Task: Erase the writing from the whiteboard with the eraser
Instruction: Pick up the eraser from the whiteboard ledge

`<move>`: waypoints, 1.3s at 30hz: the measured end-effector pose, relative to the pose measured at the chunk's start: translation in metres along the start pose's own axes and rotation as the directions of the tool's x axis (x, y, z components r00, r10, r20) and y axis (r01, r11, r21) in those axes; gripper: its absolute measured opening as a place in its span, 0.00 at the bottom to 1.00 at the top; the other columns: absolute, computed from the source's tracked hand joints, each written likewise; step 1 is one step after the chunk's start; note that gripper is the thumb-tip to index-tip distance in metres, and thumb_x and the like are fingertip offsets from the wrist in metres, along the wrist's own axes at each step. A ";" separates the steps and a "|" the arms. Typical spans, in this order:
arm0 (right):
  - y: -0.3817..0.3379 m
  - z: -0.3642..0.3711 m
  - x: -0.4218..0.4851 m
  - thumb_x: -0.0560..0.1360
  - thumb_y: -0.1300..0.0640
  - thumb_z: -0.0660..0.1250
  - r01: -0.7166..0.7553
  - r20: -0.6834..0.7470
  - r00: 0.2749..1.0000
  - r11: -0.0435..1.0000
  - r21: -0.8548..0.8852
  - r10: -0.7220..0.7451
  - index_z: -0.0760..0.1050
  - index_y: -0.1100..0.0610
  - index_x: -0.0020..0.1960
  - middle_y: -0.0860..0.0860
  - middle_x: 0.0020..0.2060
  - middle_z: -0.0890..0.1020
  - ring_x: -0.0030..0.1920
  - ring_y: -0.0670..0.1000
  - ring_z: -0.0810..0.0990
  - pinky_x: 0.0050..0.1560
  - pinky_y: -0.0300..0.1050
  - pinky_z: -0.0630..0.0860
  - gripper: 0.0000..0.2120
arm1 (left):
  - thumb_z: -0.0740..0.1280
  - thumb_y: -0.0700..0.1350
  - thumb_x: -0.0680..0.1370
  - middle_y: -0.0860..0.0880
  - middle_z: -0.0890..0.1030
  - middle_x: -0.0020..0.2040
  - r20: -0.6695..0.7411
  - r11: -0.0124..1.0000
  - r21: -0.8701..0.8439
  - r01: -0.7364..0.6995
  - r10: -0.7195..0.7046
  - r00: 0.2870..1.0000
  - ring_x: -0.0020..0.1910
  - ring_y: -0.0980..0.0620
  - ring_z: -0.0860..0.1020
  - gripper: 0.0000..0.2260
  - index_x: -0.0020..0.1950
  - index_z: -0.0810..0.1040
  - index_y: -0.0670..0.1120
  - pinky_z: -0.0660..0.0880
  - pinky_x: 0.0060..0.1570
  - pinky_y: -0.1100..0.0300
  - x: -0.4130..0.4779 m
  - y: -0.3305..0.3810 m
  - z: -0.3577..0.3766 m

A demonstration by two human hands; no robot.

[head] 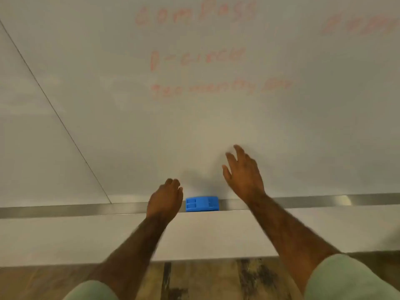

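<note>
Your view is dim and warm-toned; the whole frame is soft. Red writing [195,55] on the far whiteboard [303,126] blurs. Glare streaks the metal tray [342,200] at right. Straight lines bend toward the edges.

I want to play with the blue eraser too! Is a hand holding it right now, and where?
Nothing is held. The blue eraser sits on the metal ledge between the left hand and the open right hand; neither grips it.

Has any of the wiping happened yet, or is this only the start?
Only the start. Nothing looks erased: the red writing still fills the whiteboard. In hand: nothing yet. The blue eraser lies on the metal ledge, between the left hand, just beside it, and the open right hand by the board. Left: pick up the eraser and wipe every line.
</note>
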State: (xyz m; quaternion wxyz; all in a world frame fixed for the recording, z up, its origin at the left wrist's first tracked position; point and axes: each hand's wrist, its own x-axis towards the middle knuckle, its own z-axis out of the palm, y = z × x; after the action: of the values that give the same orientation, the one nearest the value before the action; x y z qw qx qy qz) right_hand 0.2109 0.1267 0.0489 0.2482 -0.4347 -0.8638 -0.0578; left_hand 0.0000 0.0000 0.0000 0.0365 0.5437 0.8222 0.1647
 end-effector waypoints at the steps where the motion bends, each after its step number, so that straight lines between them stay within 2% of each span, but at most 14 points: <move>1: -0.002 0.014 -0.006 0.81 0.52 0.62 -0.020 0.074 0.997 1.000 -0.007 0.021 0.73 0.60 0.69 0.62 0.74 0.67 0.66 0.62 0.73 0.62 0.56 0.72 0.19 | 0.56 0.49 0.86 0.46 0.79 0.61 0.051 0.999 -0.018 0.039 -0.038 0.998 0.55 0.43 0.81 0.13 0.64 0.76 0.47 0.74 0.50 0.51 0.001 -0.005 0.013; 6: -0.002 0.081 -0.041 0.83 0.52 0.59 -0.098 0.312 0.946 0.994 0.038 0.081 0.72 0.57 0.68 0.58 0.71 0.68 0.60 0.58 0.76 0.60 0.53 0.73 0.16 | 0.57 0.46 0.86 0.46 0.77 0.66 0.222 0.971 -0.158 0.180 -0.143 0.964 0.62 0.45 0.78 0.14 0.70 0.74 0.45 0.73 0.60 0.55 0.004 -0.030 0.074; 10: -0.002 0.121 -0.053 0.81 0.52 0.61 -0.207 0.465 0.874 0.974 0.097 0.139 0.72 0.57 0.65 0.55 0.61 0.72 0.53 0.56 0.77 0.56 0.51 0.75 0.15 | 0.59 0.47 0.87 0.45 0.72 0.75 0.290 0.941 -0.232 0.248 -0.176 0.941 0.73 0.46 0.72 0.20 0.78 0.69 0.44 0.68 0.73 0.54 0.014 -0.040 0.107; 12: -0.002 0.135 -0.055 0.80 0.51 0.63 -0.255 0.521 0.835 0.963 0.086 0.175 0.72 0.55 0.64 0.54 0.58 0.73 0.53 0.55 0.76 0.55 0.49 0.75 0.15 | 0.59 0.47 0.87 0.45 0.70 0.77 0.302 0.933 -0.243 0.266 -0.188 0.935 0.76 0.45 0.70 0.21 0.79 0.67 0.44 0.65 0.75 0.54 0.020 -0.042 0.116; 15: -0.003 0.156 -0.054 0.79 0.47 0.65 -0.305 0.557 0.799 0.951 0.046 0.229 0.70 0.53 0.65 0.53 0.57 0.75 0.55 0.54 0.75 0.56 0.50 0.72 0.18 | 0.59 0.47 0.86 0.43 0.71 0.74 0.318 0.922 -0.245 0.300 -0.216 0.923 0.73 0.44 0.71 0.20 0.78 0.68 0.43 0.68 0.71 0.53 0.032 -0.044 0.128; 19: -0.005 0.174 -0.049 0.77 0.42 0.66 -0.359 0.583 0.759 0.933 0.000 0.292 0.68 0.50 0.67 0.51 0.55 0.77 0.56 0.54 0.75 0.56 0.51 0.70 0.22 | 0.58 0.49 0.86 0.41 0.75 0.67 0.377 0.916 -0.207 0.343 -0.249 0.892 0.65 0.42 0.76 0.17 0.69 0.74 0.41 0.76 0.67 0.47 0.045 -0.043 0.138; 25: -0.012 0.188 -0.046 0.75 0.42 0.69 -0.439 0.602 0.721 0.898 0.014 0.343 0.65 0.49 0.68 0.49 0.56 0.77 0.57 0.53 0.74 0.56 0.52 0.67 0.26 | 0.54 0.54 0.87 0.40 0.74 0.68 0.425 0.941 -0.090 0.326 -0.260 0.867 0.67 0.42 0.72 0.21 0.70 0.73 0.41 0.71 0.68 0.50 0.058 -0.045 0.149; 28: -0.014 0.194 -0.047 0.74 0.42 0.69 -0.469 0.596 0.718 0.883 0.032 0.360 0.66 0.48 0.67 0.48 0.55 0.78 0.56 0.52 0.74 0.56 0.52 0.67 0.25 | 0.56 0.54 0.87 0.40 0.76 0.66 0.424 0.921 -0.146 0.361 -0.271 0.864 0.66 0.42 0.75 0.20 0.68 0.76 0.40 0.72 0.67 0.52 0.064 -0.039 0.151; 31: -0.018 0.199 -0.049 0.74 0.43 0.69 -0.491 0.573 0.730 0.869 0.060 0.373 0.66 0.47 0.67 0.47 0.55 0.78 0.56 0.51 0.74 0.57 0.51 0.67 0.24 | 0.61 0.51 0.86 0.40 0.79 0.63 0.431 0.881 -0.252 0.400 -0.268 0.862 0.61 0.44 0.80 0.17 0.66 0.78 0.40 0.76 0.61 0.53 0.066 -0.033 0.155; 35: -0.023 0.199 -0.049 0.75 0.44 0.69 -0.502 0.564 0.726 0.864 0.044 0.393 0.65 0.47 0.68 0.47 0.56 0.77 0.57 0.51 0.75 0.59 0.52 0.68 0.25 | 0.64 0.47 0.85 0.39 0.80 0.62 0.416 0.815 -0.367 0.447 -0.286 0.863 0.60 0.42 0.80 0.15 0.65 0.76 0.37 0.78 0.59 0.52 0.066 -0.029 0.154; 39: -0.032 0.192 -0.047 0.76 0.43 0.68 -0.505 0.529 0.743 0.862 0.040 0.411 0.64 0.46 0.70 0.48 0.55 0.76 0.57 0.50 0.75 0.58 0.50 0.68 0.26 | 0.65 0.45 0.85 0.41 0.79 0.55 0.398 0.712 -0.480 0.513 -0.345 0.850 0.50 0.47 0.78 0.12 0.61 0.74 0.36 0.75 0.46 0.55 0.065 -0.025 0.150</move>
State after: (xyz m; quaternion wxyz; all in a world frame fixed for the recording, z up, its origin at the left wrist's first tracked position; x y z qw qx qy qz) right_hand 0.1366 0.1331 -0.1372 0.0592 -0.6092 -0.7653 0.1993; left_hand -0.0126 0.0852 -0.1411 0.3502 0.3163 0.8250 0.3109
